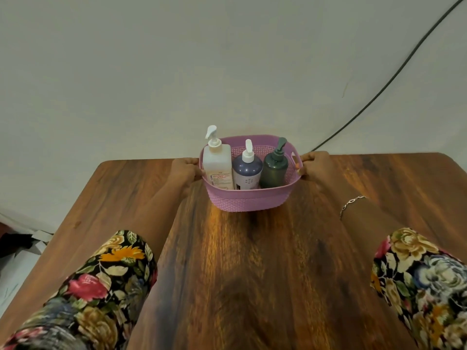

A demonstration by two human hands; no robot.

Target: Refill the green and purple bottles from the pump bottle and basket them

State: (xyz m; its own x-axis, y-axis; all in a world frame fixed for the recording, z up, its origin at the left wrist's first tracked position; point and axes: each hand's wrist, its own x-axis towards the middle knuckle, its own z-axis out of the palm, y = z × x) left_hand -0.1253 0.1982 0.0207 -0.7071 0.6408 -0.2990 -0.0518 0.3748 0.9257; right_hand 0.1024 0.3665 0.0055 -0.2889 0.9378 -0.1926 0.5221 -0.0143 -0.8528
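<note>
A pink woven-look basket stands at the far edge of the wooden table. Three bottles stand upright inside it: a white pump bottle on the left, a purple bottle with a white pump in the middle, and a dark green bottle with a green pump on the right. My left hand grips the basket's left handle. On the other side, my right hand grips the right handle. Both arms stretch forward in floral sleeves.
A pale wall rises just behind the table's far edge. A black cable runs down the wall to the table's back right. A thin bracelet is on my right wrist. White and dark items lie on the floor at the left.
</note>
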